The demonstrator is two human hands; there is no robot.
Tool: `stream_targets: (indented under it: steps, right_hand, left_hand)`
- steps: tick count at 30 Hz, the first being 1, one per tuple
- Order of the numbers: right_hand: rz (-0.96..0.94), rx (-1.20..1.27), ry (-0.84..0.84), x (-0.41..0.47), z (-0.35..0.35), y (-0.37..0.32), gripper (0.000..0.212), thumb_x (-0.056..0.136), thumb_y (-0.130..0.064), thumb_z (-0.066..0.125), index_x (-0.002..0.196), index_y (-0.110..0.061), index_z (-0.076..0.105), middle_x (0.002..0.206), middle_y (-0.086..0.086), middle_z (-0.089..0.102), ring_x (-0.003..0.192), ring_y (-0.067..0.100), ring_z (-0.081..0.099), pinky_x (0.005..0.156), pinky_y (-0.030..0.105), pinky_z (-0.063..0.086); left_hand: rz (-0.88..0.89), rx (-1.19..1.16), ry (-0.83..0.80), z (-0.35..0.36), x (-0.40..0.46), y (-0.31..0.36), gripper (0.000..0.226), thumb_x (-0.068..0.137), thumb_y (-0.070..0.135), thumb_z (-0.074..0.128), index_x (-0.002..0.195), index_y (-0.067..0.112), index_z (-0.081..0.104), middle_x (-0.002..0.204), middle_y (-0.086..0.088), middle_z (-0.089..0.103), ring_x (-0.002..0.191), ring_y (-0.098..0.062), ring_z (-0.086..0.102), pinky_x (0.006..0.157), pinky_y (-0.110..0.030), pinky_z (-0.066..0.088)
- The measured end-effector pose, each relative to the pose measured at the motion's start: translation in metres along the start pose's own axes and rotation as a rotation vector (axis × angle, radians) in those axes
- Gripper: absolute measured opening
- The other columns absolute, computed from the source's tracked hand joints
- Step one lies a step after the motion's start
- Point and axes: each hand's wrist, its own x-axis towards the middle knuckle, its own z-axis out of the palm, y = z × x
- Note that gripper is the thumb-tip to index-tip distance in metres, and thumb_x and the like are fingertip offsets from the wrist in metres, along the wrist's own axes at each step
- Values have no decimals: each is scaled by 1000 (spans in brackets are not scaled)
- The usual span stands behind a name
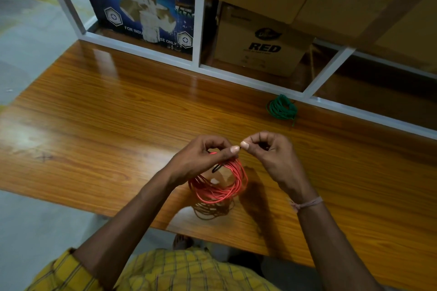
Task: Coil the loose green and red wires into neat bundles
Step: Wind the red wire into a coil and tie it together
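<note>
both hands (238,149) pinch red wire coil (220,184) over glossy wood table (106,106) w/ shelving behind.

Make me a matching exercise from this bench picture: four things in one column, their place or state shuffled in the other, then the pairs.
Things:
1. red wire coil
2. green wire coil
3. blue tape box
4. brown carton marked RED

Place or state:
A. on the shelf, far left bay
B. lying alone on the table by the shelf frame
C. held up between both hands
D. on the shelf, middle bay

Pairs: 1-C, 2-B, 3-A, 4-D
</note>
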Motion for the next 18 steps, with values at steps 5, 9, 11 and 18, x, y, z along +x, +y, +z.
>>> stream_targets:
  steps: [5, 9, 11, 18]
  right_hand:
    - [72, 74, -13, -2, 5, 3, 11, 93, -31, 79, 87, -21, 79, 89, 1, 80, 91, 17, 75, 92, 48, 60]
    - [62, 33, 8, -3, 12, 11, 14, 97, -36, 75, 90, -24, 77, 89, -1, 79, 90, 19, 74, 88, 50, 60]
    - [30, -2, 60, -3, 16, 15, 15, 99, -37, 71, 92, -25, 74, 89, -2, 76, 88, 21, 72, 81, 47, 59]
    - [-85, -120, 487, 17, 1, 35, 9, 103, -21, 67, 95, -17, 69, 95, 4, 66, 83, 17, 58, 70, 32, 43]
  left_hand:
    - [-1, -48, 21, 2, 0, -1, 18, 101, 33, 73, 96, 16, 79, 87, -6, 76, 71, -12, 61, 61, -27, 44]
    - [3, -13, 33, 3, 2, -2, 14, 101, 31, 73, 93, 21, 78, 88, -4, 76, 77, -16, 65, 67, -34, 47]
    - [-2, 3, 37, 3, 3, -1, 14, 101, 26, 73, 90, 19, 77, 84, 2, 75, 76, -7, 66, 68, -26, 46]
    - [-7, 40, 33, -2, -1, -7, 18, 97, 8, 74, 79, 10, 74, 81, 1, 76, 82, -8, 72, 78, -26, 53]
